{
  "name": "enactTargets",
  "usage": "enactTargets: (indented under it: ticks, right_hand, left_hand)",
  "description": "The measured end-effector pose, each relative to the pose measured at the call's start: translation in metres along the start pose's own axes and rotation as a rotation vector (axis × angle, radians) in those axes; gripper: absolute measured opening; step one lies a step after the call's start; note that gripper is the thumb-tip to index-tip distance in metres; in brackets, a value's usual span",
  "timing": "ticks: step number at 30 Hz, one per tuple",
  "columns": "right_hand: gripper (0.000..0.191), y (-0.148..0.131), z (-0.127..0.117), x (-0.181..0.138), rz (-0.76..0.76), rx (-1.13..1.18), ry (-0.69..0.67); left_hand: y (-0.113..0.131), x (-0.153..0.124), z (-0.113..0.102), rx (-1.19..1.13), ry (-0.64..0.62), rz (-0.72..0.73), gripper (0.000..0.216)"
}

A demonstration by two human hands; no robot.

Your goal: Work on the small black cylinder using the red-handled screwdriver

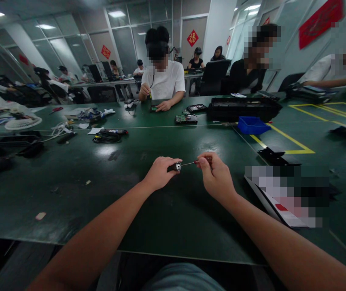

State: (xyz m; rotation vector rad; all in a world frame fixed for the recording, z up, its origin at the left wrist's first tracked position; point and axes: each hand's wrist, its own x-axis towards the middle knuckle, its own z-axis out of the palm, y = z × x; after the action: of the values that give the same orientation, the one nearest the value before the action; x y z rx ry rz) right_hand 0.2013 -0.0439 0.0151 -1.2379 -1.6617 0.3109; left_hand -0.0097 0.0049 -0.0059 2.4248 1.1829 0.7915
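Note:
My left hand is closed around a small dark cylinder with a silvery open end that faces right. In my right hand is a screwdriver, its reddish handle between thumb and fingers. The thin metal shaft points left, and its tip meets the cylinder's silvery end; whether it is inside or only touching, I cannot tell. Both hands are just above the green tabletop, near the middle of the view. My fingers hide most of the cylinder.
Across the table a person in white works on a small circuit board. Beyond my hands lie a bundled black cable, an opened device, a blue bin and a long black housing. A white box, partly blurred, lies by my right forearm.

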Motion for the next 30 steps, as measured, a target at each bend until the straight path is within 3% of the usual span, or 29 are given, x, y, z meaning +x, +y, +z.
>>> enactTargets:
  ticks: [19,30]
  right_hand:
    - [0.017,-0.0022,-0.0011,0.0015,0.014,-0.071,-0.021]
    - [0.019,0.0013,0.0007,0.0013,0.036,-0.091,-0.008]
  left_hand:
    - [0.0000,0.0011,-0.0017,0.010,-0.045,-0.052,0.037]
    - [-0.0003,-0.0004,-0.0019,-0.131,0.066,-0.180,0.034]
